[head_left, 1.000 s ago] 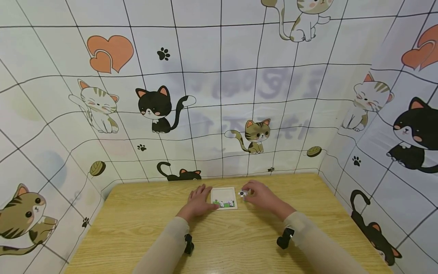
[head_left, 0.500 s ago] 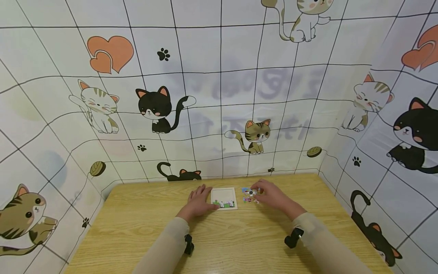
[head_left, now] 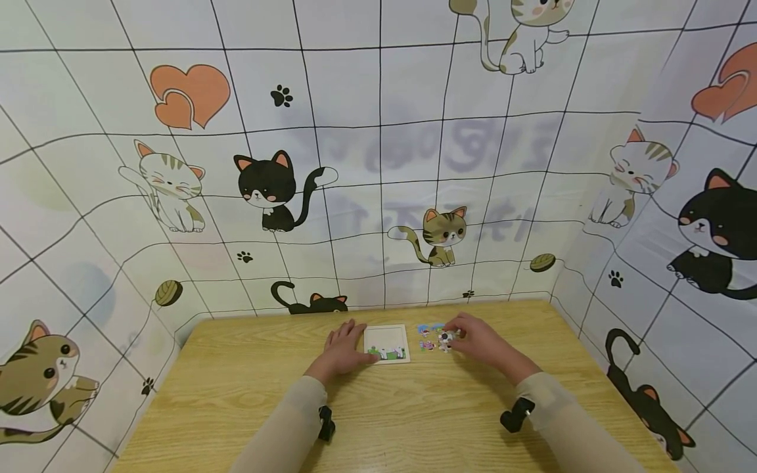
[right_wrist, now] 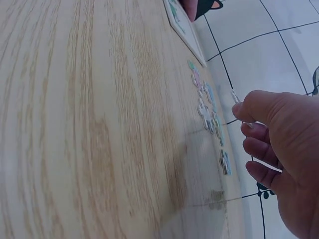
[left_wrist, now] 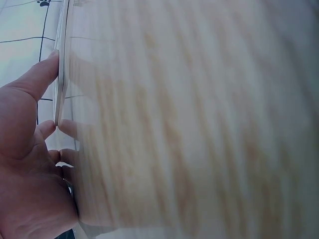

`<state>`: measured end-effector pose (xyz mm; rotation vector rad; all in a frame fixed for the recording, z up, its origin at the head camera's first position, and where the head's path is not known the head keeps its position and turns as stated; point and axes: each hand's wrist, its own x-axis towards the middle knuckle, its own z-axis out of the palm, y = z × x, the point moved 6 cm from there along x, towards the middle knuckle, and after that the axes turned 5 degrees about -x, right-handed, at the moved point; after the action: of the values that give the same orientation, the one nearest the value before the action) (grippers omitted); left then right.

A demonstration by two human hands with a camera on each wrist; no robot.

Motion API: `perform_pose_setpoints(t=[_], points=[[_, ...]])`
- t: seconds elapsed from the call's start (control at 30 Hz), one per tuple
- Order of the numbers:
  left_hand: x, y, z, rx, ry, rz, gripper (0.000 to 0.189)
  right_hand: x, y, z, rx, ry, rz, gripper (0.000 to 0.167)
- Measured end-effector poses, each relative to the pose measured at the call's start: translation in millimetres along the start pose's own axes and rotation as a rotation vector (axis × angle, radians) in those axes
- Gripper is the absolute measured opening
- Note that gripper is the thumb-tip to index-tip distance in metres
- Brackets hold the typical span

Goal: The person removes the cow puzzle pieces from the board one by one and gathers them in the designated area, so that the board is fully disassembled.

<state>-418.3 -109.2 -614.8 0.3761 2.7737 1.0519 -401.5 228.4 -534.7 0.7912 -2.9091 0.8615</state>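
Note:
A square puzzle tray [head_left: 386, 328] with a pale rim lies near the back of the table, a row of green and white picture pieces [head_left: 387, 353] along its near side. My left hand [head_left: 342, 350] rests at its left edge, fingers spread and thumb on the near-left corner. In the left wrist view the thumb [left_wrist: 42, 74] touches the tray's edge. Right of the tray, my right hand [head_left: 478, 338] pinches a small puzzle piece [right_wrist: 236, 96] between thumb and fingertips, above loose puzzle pieces [head_left: 426, 345]. These lie flat in a cluster, partly covered by that hand in the head view.
The wooden table [head_left: 378, 420] runs up to a cloth wall [head_left: 355, 263] printed with cats and grid lines, which also closes off both sides. Dark wrist cameras [head_left: 516, 415] sit on both sleeves.
My right hand has moved right, away from the tray, with the puzzle piece in its fingers. More loose pieces now show where it was. The left hand and tray have stayed put.

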Motion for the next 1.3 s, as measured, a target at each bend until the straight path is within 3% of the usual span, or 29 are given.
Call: perform_pose_setpoints(t=[0.9, 1.1, 1.3], points=[[-0.8, -3.2, 1.7, -0.001, 0.005, 0.006, 0.098, -14.2, 33, 1, 0.022, -0.03, 0.045, 0.025], [-7.9, 5.6, -2.6, -0.008, 0.008, 0.017, 0.098, -15.5, 37, 3, 0.026, -0.058, 0.066, 0.026], [-21.2, 27.5, -15.2, -0.042, -0.003, 0.027, 0.096, -15.4, 39, 3, 0.03, -0.066, 0.061, 0.025]])
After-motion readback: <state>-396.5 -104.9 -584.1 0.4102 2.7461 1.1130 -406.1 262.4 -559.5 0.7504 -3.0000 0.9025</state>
